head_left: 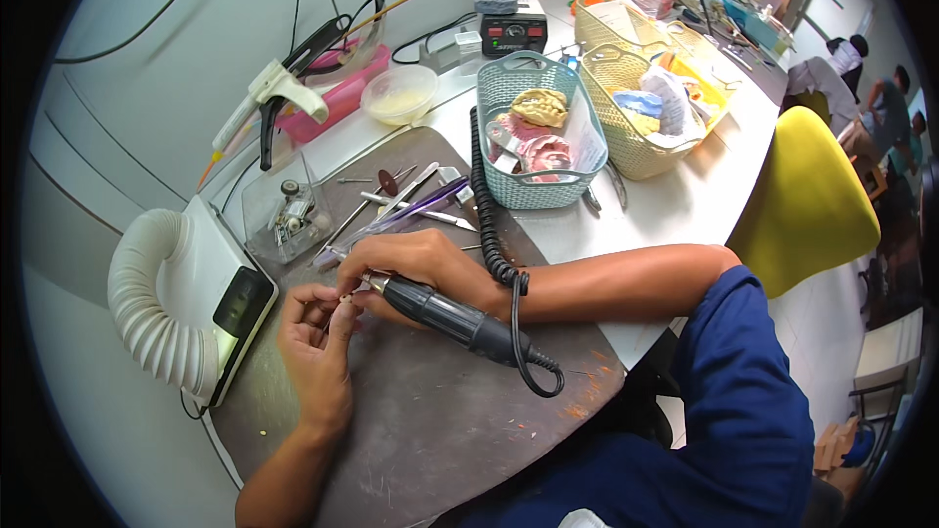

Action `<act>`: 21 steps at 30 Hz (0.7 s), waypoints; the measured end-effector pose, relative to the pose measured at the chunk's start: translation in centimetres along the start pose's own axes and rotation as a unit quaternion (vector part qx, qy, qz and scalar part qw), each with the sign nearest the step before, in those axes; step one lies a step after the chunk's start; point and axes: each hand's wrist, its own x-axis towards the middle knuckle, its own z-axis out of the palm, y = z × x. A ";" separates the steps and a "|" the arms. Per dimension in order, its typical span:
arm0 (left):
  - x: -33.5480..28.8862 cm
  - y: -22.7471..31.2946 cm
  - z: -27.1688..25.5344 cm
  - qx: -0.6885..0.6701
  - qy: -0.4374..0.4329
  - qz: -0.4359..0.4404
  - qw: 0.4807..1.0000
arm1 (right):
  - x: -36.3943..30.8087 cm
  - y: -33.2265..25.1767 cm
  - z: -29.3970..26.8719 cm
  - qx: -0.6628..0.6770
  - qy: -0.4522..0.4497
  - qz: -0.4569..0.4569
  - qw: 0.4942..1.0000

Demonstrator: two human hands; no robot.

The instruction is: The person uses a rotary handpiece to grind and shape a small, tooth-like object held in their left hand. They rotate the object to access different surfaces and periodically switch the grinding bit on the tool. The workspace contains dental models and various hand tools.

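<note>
My right hand is closed round a black rotary handpiece with a metal nose. It slants across the grey work board, its cord end toward the lower right. Fingertips of my left hand are pinched together just left of the handpiece's nose. A tiny pale piece shows at these fingertips, too small to name. Both hands meet here, and the fingers partly hide the handpiece's working tip. Beyond my right hand lie a white pen-like tool and other slim tools.
A dust collector with a white hose stands at the left. Farther off are a clear box of small parts, a glue gun, a control box and a blue basket. A coiled black cord crosses the board's edge.
</note>
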 end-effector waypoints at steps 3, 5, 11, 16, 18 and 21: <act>-0.9 0.5 -0.2 0.021 0.001 -0.014 1.000 | -0.5 -0.3 0.6 0.009 0.007 0.003 1.000; -1.4 0.7 -0.5 0.036 0.006 -0.019 0.999 | -0.5 -0.3 1.0 0.003 0.003 0.008 1.000; -1.4 0.9 -0.7 0.044 0.012 -0.019 0.999 | -0.5 -0.3 0.9 -0.030 0.020 -0.009 0.999; -1.5 0.7 -0.9 0.062 0.001 0.009 0.998 | -0.5 -0.2 1.3 -0.019 0.021 -0.040 0.999; -1.5 0.6 -0.9 0.063 0.001 0.018 0.998 | -0.6 -0.1 1.4 -0.020 0.018 -0.052 0.998; -1.6 0.6 -0.5 0.061 0.045 0.042 0.996 | -0.7 0.1 1.5 -0.013 0.036 -0.059 0.998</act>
